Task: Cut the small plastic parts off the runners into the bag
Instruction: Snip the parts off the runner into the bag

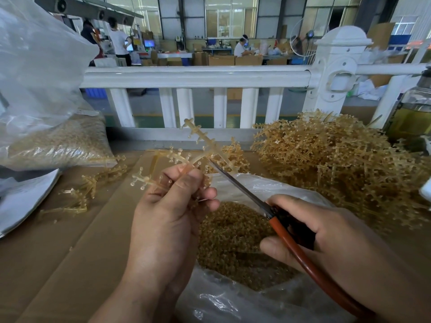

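My left hand [172, 206] grips an amber plastic runner [198, 138] with small parts on its side branches, held up over the open clear bag [233, 299]. My right hand [326, 236] grips red-handled scissors [286, 234]; their blade tip sits at the runner's centre, just right of my left thumb. The bag below both hands holds a heap of cut amber parts [233, 238].
A big pile of uncut runners [345, 164] lies at the right on the cardboard-covered table [70, 252]. A few loose runners [88, 190] lie at the left, beside a filled plastic bag [58, 143]. A white railing [196, 76] crosses behind; a bottle [412, 113] stands far right.
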